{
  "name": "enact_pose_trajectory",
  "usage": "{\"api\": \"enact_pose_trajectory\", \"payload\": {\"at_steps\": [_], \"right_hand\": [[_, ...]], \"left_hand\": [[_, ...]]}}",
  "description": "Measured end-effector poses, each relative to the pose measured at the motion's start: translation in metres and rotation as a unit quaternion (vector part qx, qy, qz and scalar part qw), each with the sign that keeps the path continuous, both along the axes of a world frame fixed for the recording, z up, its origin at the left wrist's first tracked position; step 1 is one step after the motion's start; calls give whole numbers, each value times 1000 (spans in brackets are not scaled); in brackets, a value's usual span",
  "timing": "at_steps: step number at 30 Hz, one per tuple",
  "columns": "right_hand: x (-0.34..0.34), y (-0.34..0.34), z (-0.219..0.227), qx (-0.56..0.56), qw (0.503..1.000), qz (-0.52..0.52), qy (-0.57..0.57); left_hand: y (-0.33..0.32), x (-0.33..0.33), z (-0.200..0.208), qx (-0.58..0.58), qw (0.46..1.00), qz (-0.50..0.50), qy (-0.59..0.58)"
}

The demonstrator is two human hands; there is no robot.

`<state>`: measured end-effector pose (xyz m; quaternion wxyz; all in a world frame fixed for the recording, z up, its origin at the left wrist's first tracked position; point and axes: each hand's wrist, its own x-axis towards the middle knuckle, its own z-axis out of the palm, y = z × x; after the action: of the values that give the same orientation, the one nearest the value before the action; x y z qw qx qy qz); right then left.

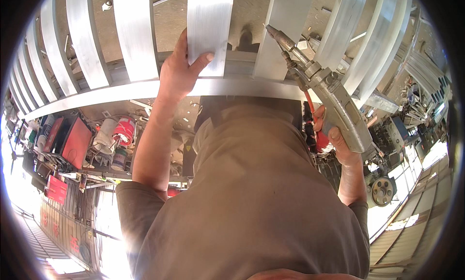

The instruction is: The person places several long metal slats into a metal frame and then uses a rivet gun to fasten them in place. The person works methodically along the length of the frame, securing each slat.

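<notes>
My left hand point(182, 70) grips the lower end of a flat, silvery metal slat point(208, 28). Its thumb presses on the slat's face, and the fingers wrap behind the left edge. A long metal rail point(232, 87) crosses below, close to my left wrist. In my right hand point(337, 137) is a grey metal pneumatic rivet gun point(334, 91), held by its thick body and tilted up to the left. Its narrow nose, with a thin pin at the tip, lies in front of another metal slat point(286, 23); I cannot tell whether they touch. An orange hose point(309, 101) hangs beside the tool.
Several more slats point(135, 32) run along the rail on both sides. Behind me stand a red case point(77, 143), a red bucket point(125, 130) and a round wheel point(382, 191). Metal scraps litter the floor, and metal bars point(421, 69) are stacked at the right.
</notes>
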<state>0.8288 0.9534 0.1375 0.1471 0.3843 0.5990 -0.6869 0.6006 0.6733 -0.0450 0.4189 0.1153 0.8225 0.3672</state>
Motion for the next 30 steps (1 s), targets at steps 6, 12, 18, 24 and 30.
{"api": "enact_pose_trajectory", "payload": {"at_steps": [6, 12, 18, 24, 30], "right_hand": [[-16, 9, -7, 8, 999, 33, -21], [-30, 27, -7, -9, 997, 66, -25], [-49, 49, 6, -62, 989, 119, -68], [-93, 57, 15, -72, 964, 245, -74], [-150, 39, -21, -180, 909, 349, -143]], "left_hand": [[0, -1, 8, -29, 998, -42, 36], [3, -2, 12, -18, 1000, -14, -11], [5, -2, 8, -11, 1000, -10, -5], [32, -37, 18, -66, 997, -34, 7], [73, -64, 39, -118, 979, -120, 117]]}}
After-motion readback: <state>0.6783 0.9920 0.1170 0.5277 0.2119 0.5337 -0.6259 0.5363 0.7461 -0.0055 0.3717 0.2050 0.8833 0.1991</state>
